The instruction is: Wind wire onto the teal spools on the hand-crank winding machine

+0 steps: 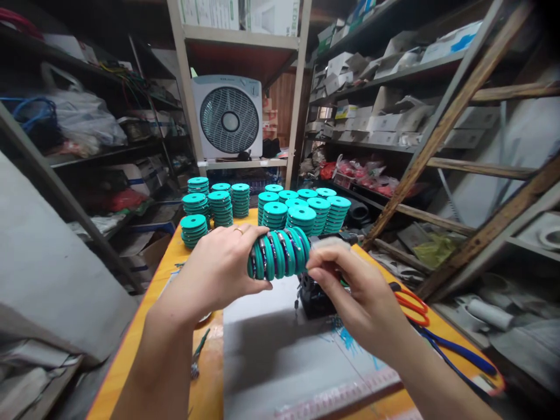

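Observation:
My left hand is wrapped round a stack of teal spools, held sideways above the table with several discs side by side. Dark and shiny windings show between their rims. At the stack's right end, my right hand is closed in a pinch, thumb and forefinger together by the last spool. Whatever lies between those fingertips is too small to make out. Behind the hands, more stacked teal spools stand upright in a left group and a right group. A black device sits partly hidden behind my right hand.
The yellow table carries a grey board. Orange-handled scissors and blue-handled pliers lie on the right. A box fan stands behind. Loaded shelves and a wooden ladder flank the table.

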The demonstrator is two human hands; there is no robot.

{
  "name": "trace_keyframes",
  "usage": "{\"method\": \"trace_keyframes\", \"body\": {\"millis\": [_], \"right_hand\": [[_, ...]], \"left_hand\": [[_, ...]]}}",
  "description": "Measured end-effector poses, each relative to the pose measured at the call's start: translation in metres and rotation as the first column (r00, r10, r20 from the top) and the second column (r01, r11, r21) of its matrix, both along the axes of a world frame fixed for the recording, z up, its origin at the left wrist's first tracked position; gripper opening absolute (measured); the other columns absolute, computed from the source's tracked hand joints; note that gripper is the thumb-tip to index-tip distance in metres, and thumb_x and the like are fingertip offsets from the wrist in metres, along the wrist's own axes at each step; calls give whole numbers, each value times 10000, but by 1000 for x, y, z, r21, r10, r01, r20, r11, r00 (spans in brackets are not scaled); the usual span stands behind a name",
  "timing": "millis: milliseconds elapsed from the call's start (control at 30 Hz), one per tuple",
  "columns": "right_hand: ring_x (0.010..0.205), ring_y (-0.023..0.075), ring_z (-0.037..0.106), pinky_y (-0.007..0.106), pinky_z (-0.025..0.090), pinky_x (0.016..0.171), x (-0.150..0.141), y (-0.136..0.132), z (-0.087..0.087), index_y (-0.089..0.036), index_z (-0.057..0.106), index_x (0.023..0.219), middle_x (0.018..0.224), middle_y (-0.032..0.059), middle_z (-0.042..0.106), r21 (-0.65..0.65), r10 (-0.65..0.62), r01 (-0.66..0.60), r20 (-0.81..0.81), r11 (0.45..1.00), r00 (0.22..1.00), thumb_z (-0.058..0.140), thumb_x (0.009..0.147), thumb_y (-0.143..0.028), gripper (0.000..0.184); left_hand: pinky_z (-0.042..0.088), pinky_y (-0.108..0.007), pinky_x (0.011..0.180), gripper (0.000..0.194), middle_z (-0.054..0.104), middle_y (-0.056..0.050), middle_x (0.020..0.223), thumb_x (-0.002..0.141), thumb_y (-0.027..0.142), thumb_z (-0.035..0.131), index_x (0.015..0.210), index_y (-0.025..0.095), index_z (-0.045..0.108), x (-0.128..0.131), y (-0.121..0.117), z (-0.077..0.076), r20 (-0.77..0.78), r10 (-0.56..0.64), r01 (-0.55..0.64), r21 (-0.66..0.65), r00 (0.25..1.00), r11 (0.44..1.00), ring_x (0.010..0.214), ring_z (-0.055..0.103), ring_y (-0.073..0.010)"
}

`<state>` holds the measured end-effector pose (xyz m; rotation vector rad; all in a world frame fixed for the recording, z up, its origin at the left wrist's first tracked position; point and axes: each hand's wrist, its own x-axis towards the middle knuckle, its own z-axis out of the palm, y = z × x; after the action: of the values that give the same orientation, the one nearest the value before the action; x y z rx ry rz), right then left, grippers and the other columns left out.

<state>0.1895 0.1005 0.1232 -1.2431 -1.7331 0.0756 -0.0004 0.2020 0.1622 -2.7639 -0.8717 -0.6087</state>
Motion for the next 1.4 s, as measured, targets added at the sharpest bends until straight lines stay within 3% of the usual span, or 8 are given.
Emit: {"method": "trace_keyframes", "body": {"millis": [100,200,700,967,1167,1400], "right_hand": [[974,182,479,318,401,836,-7,19,13,-207,552,889,1018,56,499,35,16,-17,28,999,999,485,924,-208,76],[1062,187,442,336,372,924,-13,29,16,-201,555,885,1065,60,484,29,37,-38,46,999,998,494,922,-206,71],[1054,213,432,384,387,923,-19,34,14,-201,554,872,1052,63,512,27,-48,44,171,999,984,486,918,-204,82],[1053,208,451,379,391,927,-17,35,14,-201,565,897,1031,63,515,16,-20,18,106,1000,994,485,922,-222,87],[1046,232,436,427,394,918,-20,36,13,-196,563,885,1030,78,510,31,-63,58,189,998,980,475,918,-199,93],[1046,226,439,425,405,914,-15,34,16,-194,551,866,1041,80,505,-8,-21,23,205,1000,978,468,925,-219,105]], "left_hand": [[429,-367,768,629,648,-61,1083,649,400,709,1211,213,497,0,0,1,11,-3,3,-14,1000,1000,951,599,-274],[426,-352,714,603,656,-53,1037,657,403,703,1194,220,499,-1,1,1,4,5,-5,-22,1000,1000,903,604,-271],[439,-344,701,630,655,-64,1040,667,444,688,1218,215,487,-2,2,-3,6,-1,1,2,1000,1000,915,610,-278],[446,-344,710,648,663,-65,1002,644,461,702,1204,201,504,-1,3,-4,13,3,-3,18,1000,1000,909,618,-278],[452,-356,719,696,663,-64,1021,632,464,715,1234,200,486,-2,5,-5,16,-10,9,17,1000,1000,917,615,-285],[454,-368,732,672,649,-68,1038,642,475,710,1209,186,494,-2,7,-7,16,-23,22,40,1000,999,923,604,-289]]}}
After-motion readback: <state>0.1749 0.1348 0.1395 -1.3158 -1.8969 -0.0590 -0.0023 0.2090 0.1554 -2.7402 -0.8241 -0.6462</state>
